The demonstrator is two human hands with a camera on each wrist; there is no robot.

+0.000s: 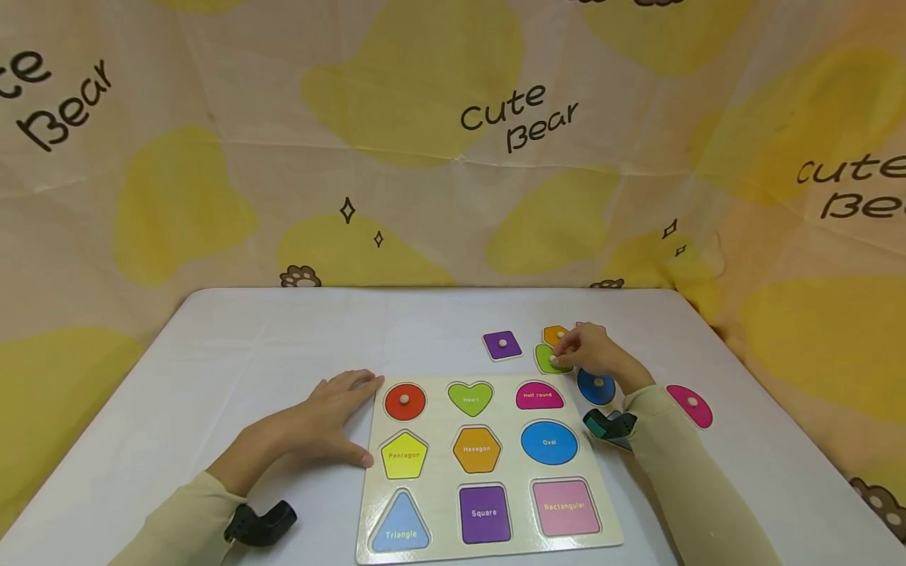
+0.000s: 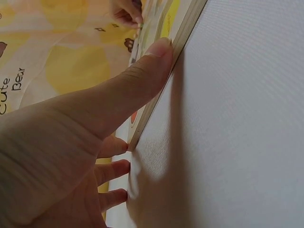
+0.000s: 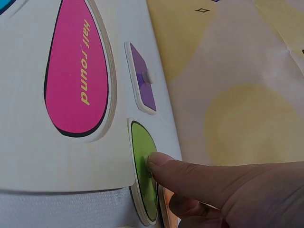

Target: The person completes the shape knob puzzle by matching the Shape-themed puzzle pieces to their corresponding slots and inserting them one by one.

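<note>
1. My left hand (image 1: 322,420), fingers spread, touches the left edge of a cream wooden shape board (image 1: 439,472).
2. My right hand (image 1: 593,351) pinches a flat green knobbed wooden piece (image 1: 544,359) by the board's far right corner.
3. Near it lie an orange angular piece (image 1: 550,336) and a blue rounded piece (image 1: 589,391).
4. A purple square piece (image 1: 495,350) rests on the white tabletop (image 1: 248,338).

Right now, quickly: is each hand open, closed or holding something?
Left hand: open, touching the puzzle board at its left edge.
Right hand: closed, pinching the green piece.
</note>
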